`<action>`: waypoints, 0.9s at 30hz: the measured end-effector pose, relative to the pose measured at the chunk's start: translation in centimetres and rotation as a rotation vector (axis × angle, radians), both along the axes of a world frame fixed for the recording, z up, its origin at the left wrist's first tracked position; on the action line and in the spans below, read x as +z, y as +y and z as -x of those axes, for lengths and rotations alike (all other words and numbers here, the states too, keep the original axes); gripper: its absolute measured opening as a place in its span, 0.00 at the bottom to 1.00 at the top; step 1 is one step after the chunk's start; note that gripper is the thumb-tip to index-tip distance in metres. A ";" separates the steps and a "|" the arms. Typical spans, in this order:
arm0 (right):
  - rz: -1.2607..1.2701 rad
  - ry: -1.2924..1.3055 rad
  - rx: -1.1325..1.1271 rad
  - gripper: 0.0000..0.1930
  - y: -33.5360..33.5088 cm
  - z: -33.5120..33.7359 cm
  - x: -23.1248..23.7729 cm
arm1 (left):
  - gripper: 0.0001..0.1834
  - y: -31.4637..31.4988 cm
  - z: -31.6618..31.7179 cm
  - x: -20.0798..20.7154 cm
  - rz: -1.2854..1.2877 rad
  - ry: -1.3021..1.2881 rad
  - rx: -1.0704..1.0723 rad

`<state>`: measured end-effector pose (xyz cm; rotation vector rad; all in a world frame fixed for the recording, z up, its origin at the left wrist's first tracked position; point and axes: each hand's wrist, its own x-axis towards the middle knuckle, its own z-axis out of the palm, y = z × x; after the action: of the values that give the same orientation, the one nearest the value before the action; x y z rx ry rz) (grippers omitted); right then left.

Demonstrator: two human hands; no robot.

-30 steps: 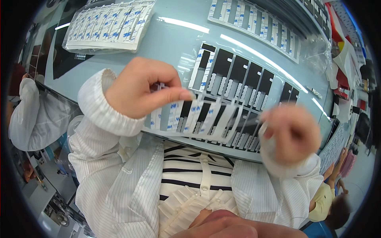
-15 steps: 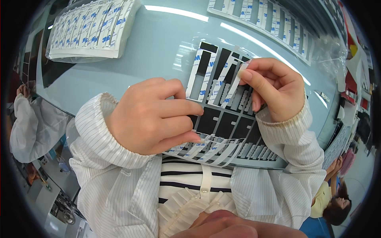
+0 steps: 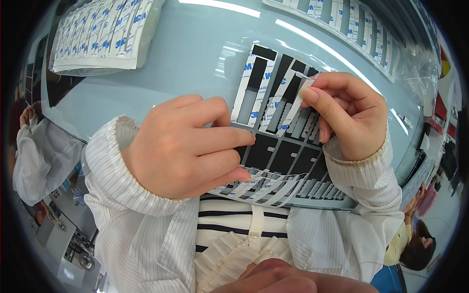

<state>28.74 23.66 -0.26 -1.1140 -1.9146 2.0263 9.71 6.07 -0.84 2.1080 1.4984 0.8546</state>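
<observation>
My right hand (image 3: 349, 110) pinches one leg of a white adhesive tape frame (image 3: 296, 105) with blue print between thumb and index finger. Its lower end rests over the rows of black rectangular pieces (image 3: 259, 151) on the table. Beside it, another tape frame (image 3: 267, 78) lies flat around a black piece. My left hand (image 3: 183, 146) hovers over the near left of the rows, its index fingertip at a black piece. The left thumb is at the edge of a curved sheet of tape strips (image 3: 266, 189) close to my body and appears to hold it; the grip is partly hidden.
A bagged stack of tape sheets (image 3: 97, 36) lies at the far left of the glossy table (image 3: 190, 53). A tray of similar strips (image 3: 337, 24) stands at the far right, beside crumpled clear plastic (image 3: 415, 66). Other people are at both sides.
The rows and tape frames appear slightly shifted right in view. My right hand has moved a little right and down, still pinching the tape frame; the left hand keeps nearly the same pose.
</observation>
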 end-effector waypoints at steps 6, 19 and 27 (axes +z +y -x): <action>-0.002 -0.006 0.006 0.08 0.0 0.0 0.2 | 0.17 -0.1 0.0 0.1 0.004 0.001 -0.002; -0.086 0.007 0.027 0.07 -0.2 0.1 -0.3 | 0.18 -0.3 -0.1 -0.1 -0.049 0.060 -0.010; -0.121 0.010 0.017 0.07 -0.4 0.1 -0.6 | 0.20 -0.4 -0.3 -0.4 -0.085 0.103 -0.014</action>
<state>28.64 23.29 -0.81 -1.0603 -2.0180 1.8923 10.05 5.70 -1.19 2.2527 1.5212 0.8293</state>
